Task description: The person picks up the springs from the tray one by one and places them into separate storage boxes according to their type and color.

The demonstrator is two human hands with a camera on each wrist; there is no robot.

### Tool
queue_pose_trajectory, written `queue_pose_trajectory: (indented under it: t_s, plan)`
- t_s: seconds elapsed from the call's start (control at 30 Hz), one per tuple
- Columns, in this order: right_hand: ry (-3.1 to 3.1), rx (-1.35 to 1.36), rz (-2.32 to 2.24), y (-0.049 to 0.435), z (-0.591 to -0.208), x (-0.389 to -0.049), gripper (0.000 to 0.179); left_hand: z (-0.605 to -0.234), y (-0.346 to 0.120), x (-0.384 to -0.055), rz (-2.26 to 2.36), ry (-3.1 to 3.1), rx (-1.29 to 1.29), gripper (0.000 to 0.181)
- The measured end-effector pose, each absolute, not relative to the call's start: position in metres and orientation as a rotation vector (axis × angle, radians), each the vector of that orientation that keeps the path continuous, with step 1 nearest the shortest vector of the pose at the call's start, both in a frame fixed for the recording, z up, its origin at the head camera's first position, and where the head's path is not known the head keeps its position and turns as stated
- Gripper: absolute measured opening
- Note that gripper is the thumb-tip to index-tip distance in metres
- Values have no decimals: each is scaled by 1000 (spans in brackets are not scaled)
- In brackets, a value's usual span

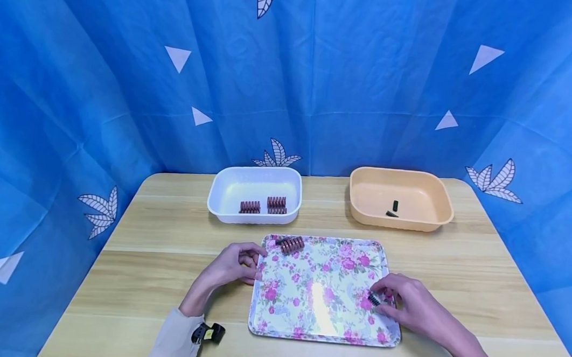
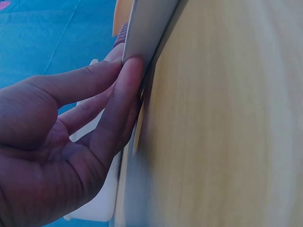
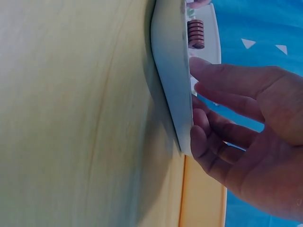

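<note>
A flowered tray [image 1: 303, 314] lies on the table with a thick reddish-brown spring [image 1: 292, 245] and a small black spring [image 1: 281, 242] at its far left corner. My left hand [image 1: 235, 263] grips the tray's left edge; in the left wrist view its thumb and fingertips meet at the rim [image 2: 142, 42]. Over the tray's right side, my right hand [image 1: 408, 303] pinches another small black spring [image 1: 374, 299] between thumb and forefinger. From the right wrist view, the tray's raised edge [image 3: 173, 75] hides that spring. The other right fingers bend close to the rim.
Behind the tray, a white bin [image 1: 253, 218] at left holds several reddish-brown springs [image 1: 277, 205]. An orange bin [image 1: 400, 223] at right contains two small black springs [image 1: 395, 206]. A blue curtain [image 1: 339, 84] hangs behind the wooden table [image 1: 164, 280].
</note>
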State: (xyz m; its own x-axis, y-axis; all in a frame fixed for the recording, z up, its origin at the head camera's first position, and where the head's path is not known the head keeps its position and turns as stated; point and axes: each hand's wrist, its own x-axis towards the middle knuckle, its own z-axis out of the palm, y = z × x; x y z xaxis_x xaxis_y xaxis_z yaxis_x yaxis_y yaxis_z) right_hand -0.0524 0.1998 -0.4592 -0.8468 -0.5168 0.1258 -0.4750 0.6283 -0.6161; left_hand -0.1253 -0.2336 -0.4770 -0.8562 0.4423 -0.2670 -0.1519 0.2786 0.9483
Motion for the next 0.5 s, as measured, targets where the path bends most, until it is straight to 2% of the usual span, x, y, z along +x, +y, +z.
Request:
queue_pose_trajectory:
  t_s: [0.23,0.5]
  plan:
    - [2746,-931,-881,201,-458,-57,36,-477,-234,-126,1621,2059,263,46]
    - [2640,-918,-909,200,-462,-61,35,-478,-234,-126,1623,2059,269,47]
